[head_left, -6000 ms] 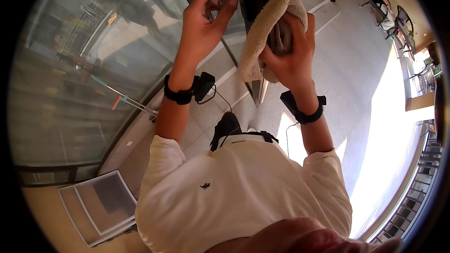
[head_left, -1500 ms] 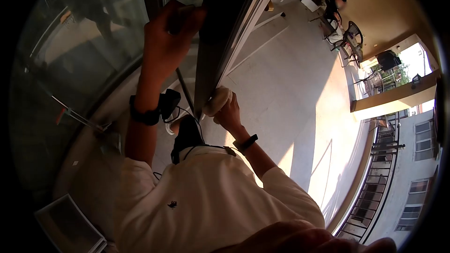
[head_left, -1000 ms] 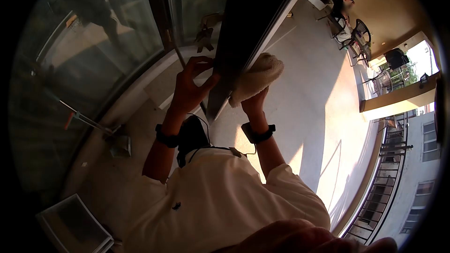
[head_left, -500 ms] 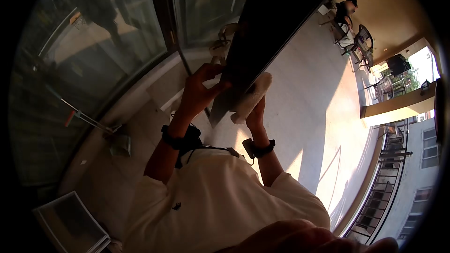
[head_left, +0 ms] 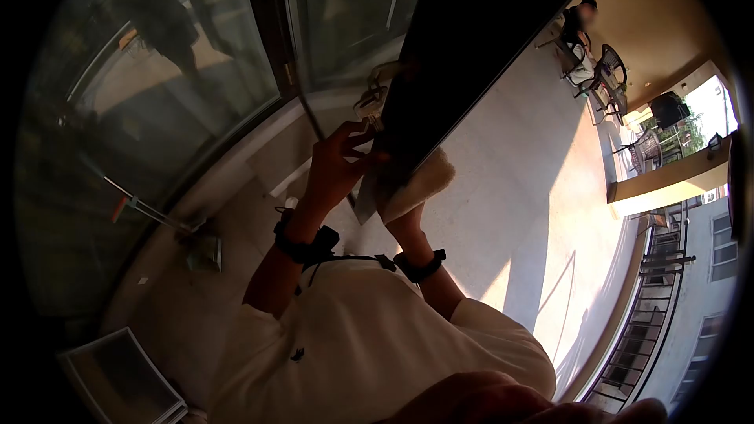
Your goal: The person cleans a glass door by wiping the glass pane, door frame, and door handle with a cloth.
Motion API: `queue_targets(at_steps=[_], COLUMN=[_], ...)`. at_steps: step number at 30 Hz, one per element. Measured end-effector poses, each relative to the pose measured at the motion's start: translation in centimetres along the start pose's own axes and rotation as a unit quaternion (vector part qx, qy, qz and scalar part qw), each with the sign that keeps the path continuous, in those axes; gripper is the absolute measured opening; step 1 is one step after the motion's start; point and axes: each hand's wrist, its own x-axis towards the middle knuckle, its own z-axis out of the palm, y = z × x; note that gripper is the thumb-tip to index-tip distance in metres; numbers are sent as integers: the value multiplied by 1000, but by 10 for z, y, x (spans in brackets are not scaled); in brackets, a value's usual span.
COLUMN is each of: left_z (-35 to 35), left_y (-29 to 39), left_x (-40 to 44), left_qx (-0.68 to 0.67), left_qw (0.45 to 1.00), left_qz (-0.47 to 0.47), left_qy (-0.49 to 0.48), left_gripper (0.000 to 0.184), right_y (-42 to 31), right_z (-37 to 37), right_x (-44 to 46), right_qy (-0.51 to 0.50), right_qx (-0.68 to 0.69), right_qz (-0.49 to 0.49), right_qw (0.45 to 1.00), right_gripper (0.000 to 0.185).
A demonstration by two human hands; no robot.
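A dark door panel (head_left: 463, 55) stands edge-on in front of me, between my two hands. My left hand (head_left: 338, 165) is at its left side, fingers bent and apart, with the fingertips near the panel's surface. On the other side, my right hand (head_left: 404, 220) holds a beige cloth (head_left: 424, 184) against the lower part of the panel; some of its fingers are hidden behind the cloth and the panel. Keys (head_left: 373, 106) hang at the door's left face, just above my left hand.
Large glass panes (head_left: 157, 71) with a dark frame fill the left. A squeegee pole (head_left: 149, 210) leans below them, and a framed screen (head_left: 126, 377) lies at lower left. A person (head_left: 580, 39) sits by chairs at upper right. A railing (head_left: 648, 314) runs at lower right.
Over the last second my right hand and the cloth have moved down along the panel. My left hand, higher up earlier, has come down below the keys. The door reaches further right in view.
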Motion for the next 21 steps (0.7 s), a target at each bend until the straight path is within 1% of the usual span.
queue_targets(at_steps=[2, 4, 5, 7, 8, 10, 11, 12, 13, 14, 15, 16, 17, 18, 19, 20, 21], left_z=[-3, -3, -2, 1, 5, 12, 13, 15, 17, 20, 23, 24, 24, 23, 27, 30, 33], left_y=[-2, -5, -9, -16, -20, -19, -17, -16, -15, -14, -12, -8, 0, 4, 3, 0, -1], left_x=[3, 6, 8, 11, 13, 13, 16, 17, 18, 18, 19, 19, 20, 22, 24, 26, 29], left_qx=[1, 1, 8, 12, 3, -6, 3, 11, 11, 59, 107, 103, 187, 269, 268, 269, 271], left_qw=[1000, 999, 999, 999, 1000, 1000, 1000, 999, 999, 997, 992, 992, 978, 957, 957, 955, 953], left_qz=[5, 13, 18, 25, 23, 21, 27, 32, 33, 50, 66, 65, 82, 99, 102, 108, 112], left_qy=[-16, -32, -27, -18, -17, -15, -15, -16, -17, -17, -19, -23, -37, -49, -48, -62, -75], left_gripper=[48, 48, 48, 49, 47, 46, 41, 36, 36, 32, 28, 28, 30, 32, 32, 37, 41], right_y=[31, 54, 61, 61, 65, 53, 40, 24, 11, 5, 2, -9, -21, -38, -47, -41, -27], right_z=[17, 22, 26, 27, 25, 11, -1, -22, -41, -58, -75, -86, -96, -99, -102, -99, -91], right_x=[-21, -38, -43, -42, -37, -14, 2, 19, 31, 41, 48, 54, 59, 65, 68, 67, 64], right_qy=[-45, -100, -98, -49, -52, -1, -3, -8, -12, -10, -21, -27, -32, 46, 123, 125, 114], right_qx=[65, 104, 101, 160, 158, 197, 198, 237, 274, 273, 186, 139, 92, -12, -114, -115, -57], right_qz=[45, 95, 95, 168, 164, 118, 114, 101, 90, 90, 47, 28, 8, -88, -184, -186, -155], right_qw=[996, 985, 985, 972, 972, 973, 974, 966, 957, 958, 981, 990, 995, 995, 969, 968, 980], right_gripper=[55, 62, 62, 75, 75, 78, 78, 77, 75, 75, 76, 76, 76, 77, 79, 79, 82])
